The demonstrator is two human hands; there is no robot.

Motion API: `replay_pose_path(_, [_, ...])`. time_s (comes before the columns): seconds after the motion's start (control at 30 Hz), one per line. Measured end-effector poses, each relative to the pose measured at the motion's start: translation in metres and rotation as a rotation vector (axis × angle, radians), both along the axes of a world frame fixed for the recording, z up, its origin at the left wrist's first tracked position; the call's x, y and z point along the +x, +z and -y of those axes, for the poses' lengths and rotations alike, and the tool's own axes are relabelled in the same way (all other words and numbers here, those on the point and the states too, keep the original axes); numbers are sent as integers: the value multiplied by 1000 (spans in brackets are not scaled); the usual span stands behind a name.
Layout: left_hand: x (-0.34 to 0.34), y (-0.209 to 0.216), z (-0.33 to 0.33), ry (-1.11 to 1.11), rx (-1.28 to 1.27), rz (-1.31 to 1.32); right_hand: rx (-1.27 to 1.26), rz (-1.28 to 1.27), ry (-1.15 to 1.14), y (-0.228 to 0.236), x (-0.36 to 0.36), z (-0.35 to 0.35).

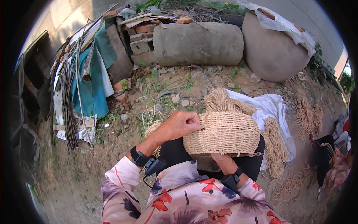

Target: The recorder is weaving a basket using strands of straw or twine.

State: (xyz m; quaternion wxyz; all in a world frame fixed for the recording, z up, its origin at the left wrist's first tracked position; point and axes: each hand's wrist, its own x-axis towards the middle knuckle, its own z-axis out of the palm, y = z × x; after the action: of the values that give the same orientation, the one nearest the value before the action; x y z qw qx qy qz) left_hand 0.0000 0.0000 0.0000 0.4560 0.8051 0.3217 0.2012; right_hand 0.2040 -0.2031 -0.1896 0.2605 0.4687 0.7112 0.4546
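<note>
A woven straw-coloured basket (223,135) lies on its side across my lap, its rim (209,154) toward me. My left hand (183,123) is at the upper left of its wall, fingers curled and pressed together against the weave. Whatever they pinch is too small to make out. My right hand (222,163) reaches up into the basket through the rim, and its fingers are hidden inside. A short cord end (257,154) sticks out at the right of the rim.
Beyond the basket, a bundle of cord (223,101) lies by a white cloth sheet (274,108), with another hank (275,149) on it. Further right are more hanks (308,118) and another person (337,164). A concrete cylinder (197,44) and teal cloth (87,86) stand at the back.
</note>
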Motion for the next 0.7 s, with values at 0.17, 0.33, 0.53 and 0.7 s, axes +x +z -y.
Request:
replay_pose_path(0.17, [-12, -2, 2, 48, -179, 84, -470, -1405, 69, 26, 36, -58])
replay_pose_path(0.33, [-14, -16, -3, 112, -96, 118, -180, -805, 175, 39, 24, -63])
replay_pose_path(0.53, [-12, -33, 15, 142, 49, 133, -264, -343, 51, 33, 18, -66])
replay_pose_path(0.7, [-10, -35, 19, 178, 163, 151, -161, -254, 158, 36, 19, -66])
